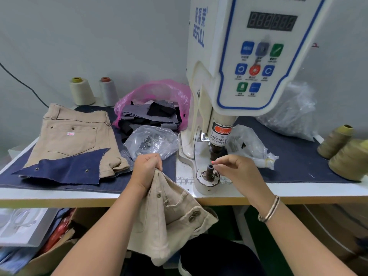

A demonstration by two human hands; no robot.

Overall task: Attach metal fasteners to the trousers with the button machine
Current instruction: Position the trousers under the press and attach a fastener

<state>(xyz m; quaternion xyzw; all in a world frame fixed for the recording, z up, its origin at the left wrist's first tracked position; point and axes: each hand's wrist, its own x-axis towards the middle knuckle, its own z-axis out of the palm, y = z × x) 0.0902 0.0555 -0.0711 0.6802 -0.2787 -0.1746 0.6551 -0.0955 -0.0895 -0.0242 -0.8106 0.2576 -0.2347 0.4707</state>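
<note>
My left hand [146, 169] grips a bunched fold of beige trousers [169, 218], which hang over the table's front edge and carry several metal buttons. My right hand [237, 169] reaches in from the right with its fingertips pinched together just beside the lower die post [210, 169] of the white button machine [249, 56]. Anything pinched between those fingertips is too small to make out. The upper punch [216, 151] hangs directly above the post.
A second pair of beige trousers [73, 136] and a navy fabric scrap [65, 170] lie at the left. A clear bag of metal fasteners [151, 141] sits behind my left hand. A pink bag of scraps [153, 108], another clear bag [249, 148] and thread cones [346, 154] stand around.
</note>
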